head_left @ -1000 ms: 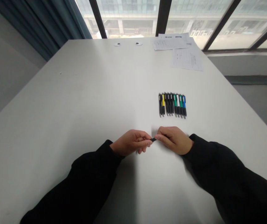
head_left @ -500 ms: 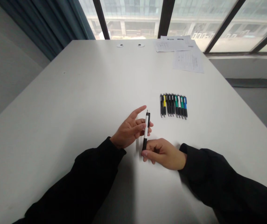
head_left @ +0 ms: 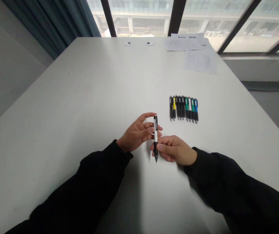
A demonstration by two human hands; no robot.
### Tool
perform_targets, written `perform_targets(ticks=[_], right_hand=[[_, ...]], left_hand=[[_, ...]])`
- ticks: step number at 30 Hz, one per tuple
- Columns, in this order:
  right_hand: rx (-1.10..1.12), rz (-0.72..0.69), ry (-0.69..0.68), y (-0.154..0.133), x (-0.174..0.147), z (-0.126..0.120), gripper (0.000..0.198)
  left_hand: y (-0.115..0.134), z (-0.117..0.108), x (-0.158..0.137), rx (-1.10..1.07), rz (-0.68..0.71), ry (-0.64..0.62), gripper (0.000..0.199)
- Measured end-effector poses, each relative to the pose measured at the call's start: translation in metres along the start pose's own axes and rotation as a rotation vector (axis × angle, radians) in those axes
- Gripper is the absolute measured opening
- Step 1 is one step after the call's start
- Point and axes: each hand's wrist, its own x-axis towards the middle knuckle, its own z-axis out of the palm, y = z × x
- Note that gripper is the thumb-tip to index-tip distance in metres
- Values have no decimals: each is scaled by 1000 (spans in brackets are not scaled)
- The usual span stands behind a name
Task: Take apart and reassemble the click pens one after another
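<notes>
A white ballpoint pen with a black clip and black grip is held between both hands, its tip pointing toward me. My left hand grips the barrel with thumb and fingers, and its index fingertip rests on the push button at the far end. Around the black grip near the tip, the thumb and fingers of my right hand are closed. Beyond my right hand, a row of several pens lies side by side, in black, yellow, green, white and blue.
Everything lies on a large white table. Printed papers are at its far right corner, by the window. Two small white oval pieces with dark spots sit near the far edge. A dark blue curtain hangs at the left.
My left index finger has come down onto the pen's button. The right hand has shifted from the tip end up the grip, uncovering a pointed tip. The view has tilted slightly.
</notes>
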Motion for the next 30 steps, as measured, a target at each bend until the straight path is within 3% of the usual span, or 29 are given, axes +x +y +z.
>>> perform_targets(ticks=[11,30], right_hand=[[-5,4,12,-3,0,1,36],[-22,15,25,-2,-2,1,35]], left_hand=[[-2,-2,0,7,-18,0,60],[-5,-8,0,8,2,-50,48]])
